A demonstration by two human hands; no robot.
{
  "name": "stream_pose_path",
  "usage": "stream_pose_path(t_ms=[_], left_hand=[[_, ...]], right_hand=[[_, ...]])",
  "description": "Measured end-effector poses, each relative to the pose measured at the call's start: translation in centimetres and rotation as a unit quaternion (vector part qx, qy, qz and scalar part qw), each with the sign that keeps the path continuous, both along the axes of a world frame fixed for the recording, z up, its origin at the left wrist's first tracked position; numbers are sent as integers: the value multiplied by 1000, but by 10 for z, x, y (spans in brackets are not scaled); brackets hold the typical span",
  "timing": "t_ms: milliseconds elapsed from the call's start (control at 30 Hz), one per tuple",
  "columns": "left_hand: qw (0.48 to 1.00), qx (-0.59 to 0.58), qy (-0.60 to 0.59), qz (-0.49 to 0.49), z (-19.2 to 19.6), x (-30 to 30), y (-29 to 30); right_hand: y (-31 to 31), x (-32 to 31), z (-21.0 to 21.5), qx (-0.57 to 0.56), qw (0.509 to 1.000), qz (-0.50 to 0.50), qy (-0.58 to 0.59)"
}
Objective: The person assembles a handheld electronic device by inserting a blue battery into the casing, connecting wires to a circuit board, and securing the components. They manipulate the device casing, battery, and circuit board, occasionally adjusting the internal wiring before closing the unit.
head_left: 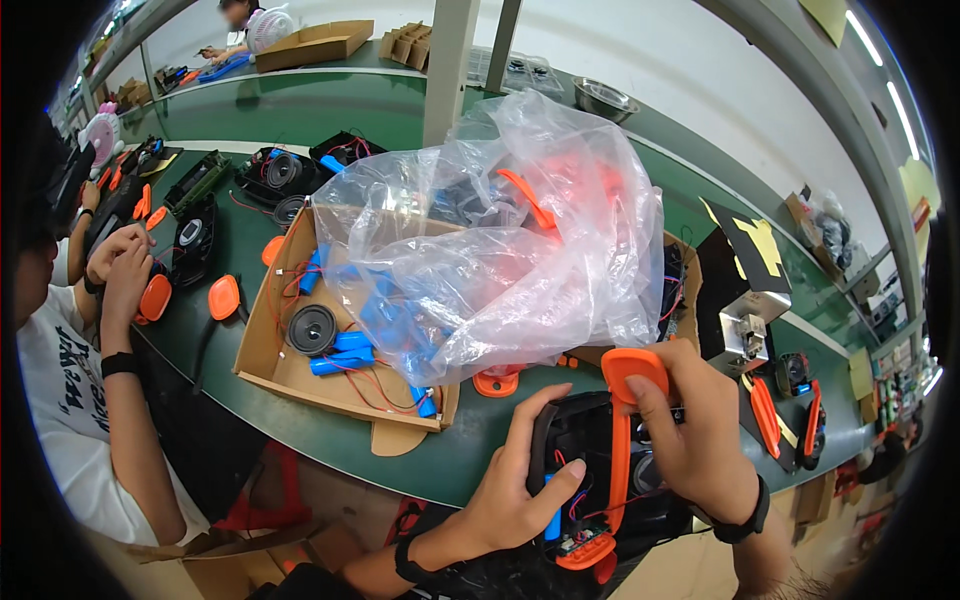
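My right hand (698, 440) pinches the rounded square end of an orange plastic part (640, 372) between thumb and fingers. Its long narrow strip runs down over an open black speaker housing (590, 428). My left hand (520, 490) grips the housing's left side, thumb over the rim. Inside the housing lie a blue battery cell (551, 508), thin red and blue wires, and a small green circuit board (580, 545). An orange piece (588, 555) sits at its lower end. My right hand partly covers a round part inside.
A cardboard box (250, 350) ahead holds blue battery cells (343, 354), a black speaker (312, 330) and a large clear plastic bag (500, 290) with orange parts. A metal fixture (745, 330) stands right. Co-workers' hands (120, 262) are at the left, beside black housings (194, 240).
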State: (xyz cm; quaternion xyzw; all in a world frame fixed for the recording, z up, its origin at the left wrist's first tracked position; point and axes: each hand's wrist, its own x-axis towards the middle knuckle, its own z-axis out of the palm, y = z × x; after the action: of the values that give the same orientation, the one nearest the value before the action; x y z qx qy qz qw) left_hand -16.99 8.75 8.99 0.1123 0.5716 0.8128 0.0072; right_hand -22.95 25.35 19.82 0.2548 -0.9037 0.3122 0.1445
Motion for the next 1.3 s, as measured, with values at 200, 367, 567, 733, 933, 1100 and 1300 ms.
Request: stream_pose_path(t_ms=[200,367,567,733,933,1100,1300], left_hand=[[997,-39,65,22,-12,-3,2],[1000,-8,15,2,-4,0,1],[1000,-7,24,-2,-7,-1,0],[997,-43,56,22,-12,-2,2],[999,-26,32,12,-8,-1,1],[1000,13,-3,-7,-4,1,1],[999,-27,45,14,-11,-2,1]], right_hand=[[11,-6,12,-83,992,32,-90],[3,-6,6,-360,902,75,-225],[-8,3,15,-163,976,23,-140],[-1,-7,0,104,984,90,117],[4,-10,-8,61,987,85,119],[9,-17,-18,22,992,118,40],[5,-13,-5,116,981,114,104]])
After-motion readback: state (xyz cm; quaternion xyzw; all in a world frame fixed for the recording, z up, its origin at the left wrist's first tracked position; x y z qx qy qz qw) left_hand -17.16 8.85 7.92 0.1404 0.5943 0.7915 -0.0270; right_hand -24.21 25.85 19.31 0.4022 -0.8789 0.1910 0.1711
